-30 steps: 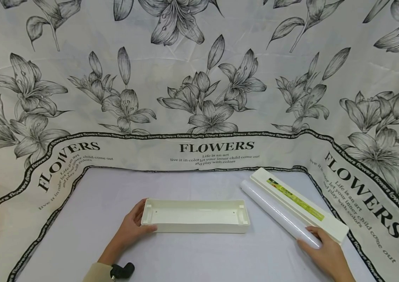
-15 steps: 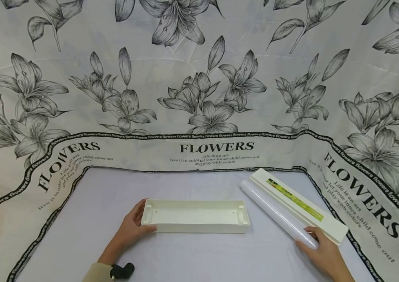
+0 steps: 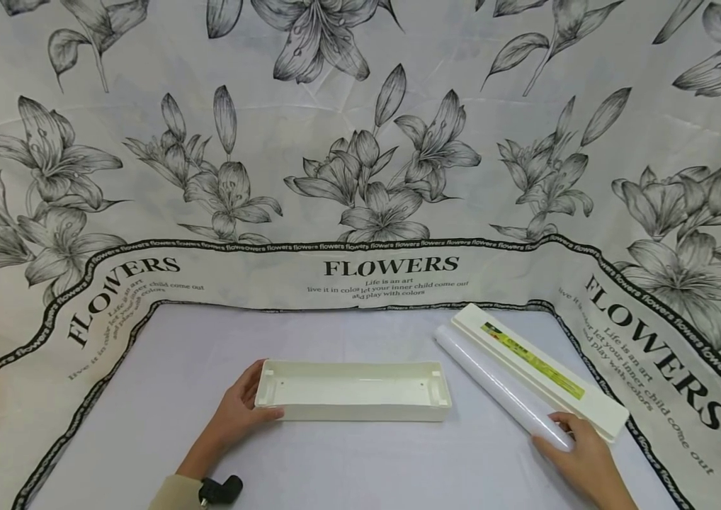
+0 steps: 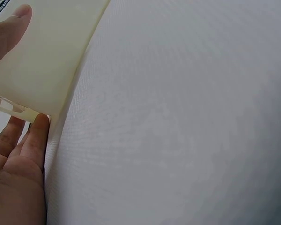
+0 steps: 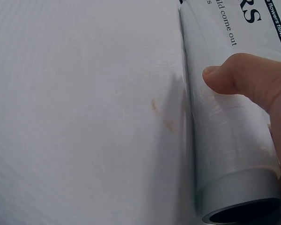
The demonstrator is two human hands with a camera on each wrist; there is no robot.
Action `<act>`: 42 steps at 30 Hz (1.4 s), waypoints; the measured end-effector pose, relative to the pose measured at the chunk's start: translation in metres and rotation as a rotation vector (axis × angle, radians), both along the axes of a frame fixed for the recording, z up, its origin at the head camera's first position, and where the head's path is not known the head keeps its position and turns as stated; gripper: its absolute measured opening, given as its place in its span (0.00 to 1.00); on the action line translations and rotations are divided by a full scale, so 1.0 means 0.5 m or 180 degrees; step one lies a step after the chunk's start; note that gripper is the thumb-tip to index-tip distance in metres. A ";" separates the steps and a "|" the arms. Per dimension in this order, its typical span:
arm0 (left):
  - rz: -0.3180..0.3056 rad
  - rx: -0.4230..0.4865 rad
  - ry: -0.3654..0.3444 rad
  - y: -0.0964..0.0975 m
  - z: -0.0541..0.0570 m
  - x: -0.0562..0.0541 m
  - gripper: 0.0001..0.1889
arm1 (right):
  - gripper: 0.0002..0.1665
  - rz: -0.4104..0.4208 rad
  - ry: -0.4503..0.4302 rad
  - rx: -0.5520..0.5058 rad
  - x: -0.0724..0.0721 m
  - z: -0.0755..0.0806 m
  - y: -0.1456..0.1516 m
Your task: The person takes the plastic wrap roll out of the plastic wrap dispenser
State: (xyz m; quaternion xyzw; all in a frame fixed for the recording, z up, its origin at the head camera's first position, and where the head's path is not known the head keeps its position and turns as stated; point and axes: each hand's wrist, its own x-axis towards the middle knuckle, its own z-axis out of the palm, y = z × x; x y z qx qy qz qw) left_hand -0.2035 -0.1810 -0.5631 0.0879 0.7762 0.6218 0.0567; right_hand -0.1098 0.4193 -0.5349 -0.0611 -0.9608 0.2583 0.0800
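A cream plastic wrap dispenser box (image 3: pixel 354 412), long and open on top, sits mid-table with its hollow inside facing up. My left hand (image 3: pixel 247 407) grips its left end, thumb on the front wall; in the left wrist view the fingertips touch the end of the box (image 4: pixel 51 56). To the right lies a shiny roll of cling film (image 3: pixel 501 386) at a slant. My right hand (image 3: pixel 590 457) holds its near end, and in the right wrist view the thumb lies across the roll (image 5: pixel 225 126), whose hollow core end shows.
Beside the roll, on its right, lies a long cream lid (image 3: pixel 545 372) with a yellow-green label. A white cloth (image 3: pixel 360 467) covers the table. Behind it and along both sides runs a curtain (image 3: pixel 392 283) printed with black flowers and lettering.
My right hand has shifted slightly left with the near end of the roll, and the lid's near end has moved a little too. My left hand and the box stay put.
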 end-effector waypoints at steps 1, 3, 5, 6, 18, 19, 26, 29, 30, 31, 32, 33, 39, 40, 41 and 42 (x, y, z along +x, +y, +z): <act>0.0002 -0.0009 0.0006 0.000 0.000 0.000 0.58 | 0.41 -0.0012 -0.0063 -0.0020 0.000 0.001 -0.001; 0.0004 -0.0004 0.0010 -0.001 -0.001 0.000 0.58 | 0.43 -0.0033 -0.0159 -0.0045 0.002 0.004 -0.003; -0.0004 -0.0023 0.0033 -0.002 -0.001 0.001 0.58 | 0.44 -0.0039 -0.0188 -0.0072 0.003 0.005 -0.005; -0.0002 -0.0033 0.0039 -0.002 -0.001 0.000 0.58 | 0.44 -0.0044 -0.0195 -0.0076 0.004 0.006 -0.006; 0.0004 0.0003 -0.0003 -0.002 -0.004 0.000 0.58 | 0.43 -0.0026 -0.0130 -0.0083 0.009 0.006 -0.007; -0.0002 -0.0003 -0.0001 -0.002 -0.003 0.000 0.58 | 0.43 -0.0032 -0.0139 -0.0083 0.009 0.006 -0.007; 0.0022 -0.0015 0.0024 0.001 0.003 0.004 0.58 | 0.43 -0.0078 -0.0162 -0.0078 0.013 0.008 -0.011; 0.0016 -0.0003 0.0007 0.001 0.002 0.004 0.58 | 0.43 -0.0094 -0.0169 -0.0097 0.014 0.008 -0.012; 0.0017 0.0002 0.0002 0.001 0.002 0.004 0.58 | 0.43 -0.0098 -0.0170 -0.0104 0.014 0.008 -0.012; 0.0017 0.0006 0.0005 0.001 0.002 0.004 0.58 | 0.44 -0.0103 -0.0167 -0.0106 0.014 0.008 -0.013; 0.0015 0.0011 0.0010 0.000 0.002 0.004 0.58 | 0.44 -0.0108 -0.0158 -0.0106 0.014 0.008 -0.013; 0.0011 0.0015 0.0022 0.000 0.001 0.003 0.58 | 0.44 -0.0109 -0.0149 -0.0100 0.014 0.008 -0.013; -0.0004 0.0046 0.0062 0.000 -0.003 0.001 0.58 | 0.44 -0.0161 -0.0122 -0.0045 0.015 0.009 -0.016; -0.0004 0.0046 0.0062 0.000 -0.004 0.001 0.58 | 0.44 -0.0177 -0.0124 -0.0038 0.015 0.009 -0.016; -0.0005 0.0042 0.0063 0.000 -0.005 0.001 0.58 | 0.44 -0.0189 -0.0124 -0.0031 0.015 0.009 -0.016; -0.0003 0.0039 0.0059 0.000 -0.005 0.001 0.58 | 0.44 -0.0200 -0.0127 -0.0023 0.014 0.008 -0.017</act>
